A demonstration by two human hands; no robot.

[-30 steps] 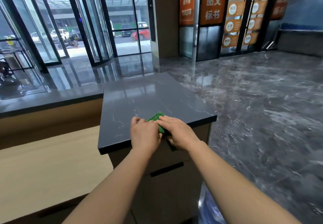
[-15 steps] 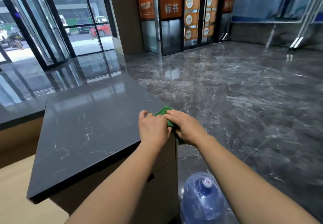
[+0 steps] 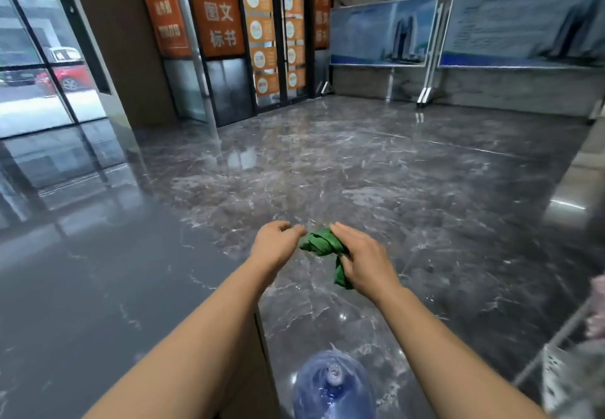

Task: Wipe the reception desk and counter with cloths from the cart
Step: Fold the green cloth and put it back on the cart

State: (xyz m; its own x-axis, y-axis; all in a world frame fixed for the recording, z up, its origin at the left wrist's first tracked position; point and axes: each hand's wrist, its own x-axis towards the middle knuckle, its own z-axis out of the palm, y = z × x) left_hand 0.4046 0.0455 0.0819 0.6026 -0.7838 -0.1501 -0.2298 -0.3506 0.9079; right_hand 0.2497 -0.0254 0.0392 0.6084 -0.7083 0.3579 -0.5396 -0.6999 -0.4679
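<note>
Floor [image 3: 425,206], dark veined marble with a high shine, takes up most of what lies beyond the table's right edge. The table [image 3: 98,287] comes next in size, a dark stone top running off to my left. It looks glossy and shows no smears or crumbs that I can make out, so I judge this stretch to be wiped or nearly so. How much of the rest is done I cannot say, since no lower desk surface shows here. No wiping is going on right now, because the cloth is off the surface. I would guess I am regathering it between stretches.

A blue water bottle [image 3: 334,389] stands on the floor at the foot of the table's right side. Well apart from the table, at the far right, is a wire frame [image 3: 563,372], too blurred to name for certain. It may be the cart.

My left hand [image 3: 278,248] hovers just past the table's right edge with its fingers curled toward the cloth's near end. Whether it pinches that end or only touches it I cannot tell. My right hand [image 3: 365,263], a little further from the table, grasps the green cloth [image 3: 322,243]. The cloth hangs in the air between the two hands, above the floor and not the table. It is bunched and twisted into a rough knot, with a tail hanging below my right palm.
</note>
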